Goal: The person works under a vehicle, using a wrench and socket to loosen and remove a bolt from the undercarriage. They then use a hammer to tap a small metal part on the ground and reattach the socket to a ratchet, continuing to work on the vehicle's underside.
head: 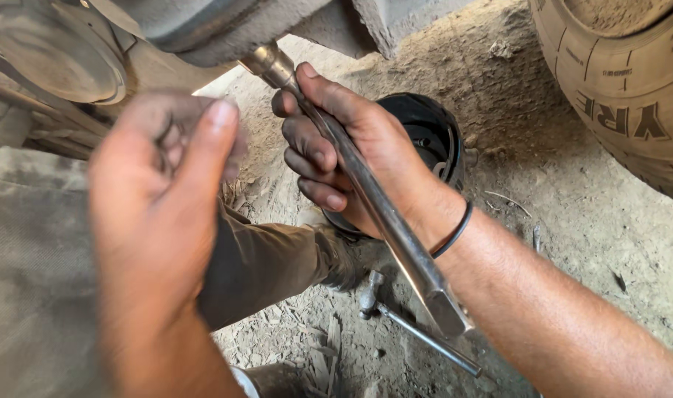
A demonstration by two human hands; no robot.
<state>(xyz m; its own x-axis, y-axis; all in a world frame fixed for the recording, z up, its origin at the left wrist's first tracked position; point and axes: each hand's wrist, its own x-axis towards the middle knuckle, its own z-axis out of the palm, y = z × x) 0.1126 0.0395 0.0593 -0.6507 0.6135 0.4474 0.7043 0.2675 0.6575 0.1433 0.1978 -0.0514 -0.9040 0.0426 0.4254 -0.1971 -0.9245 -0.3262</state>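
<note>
Blurred near the lens, the grimy left hand (159,214) hung loosely curled and empty while the right hand (351,147) clenched its fingers around a long steel socket wrench (366,191) seated under the chassis, apparently mid-turn.

The right hand (351,151) sits at centre, wrapped around a long bar (373,199) that slants from the upper left, where it meets the vehicle underside (204,29), down to the lower right. The left hand (159,199) is raised to the left of it, nearer the camera, apart from the bar. Behind the right hand a drum (429,133) lies on the ground (572,221). A tyre (624,81) stands at the upper right. Below the bar, a hammer (395,317) lies on the ground. A trouser leg (270,262) crosses beneath both hands.
</note>
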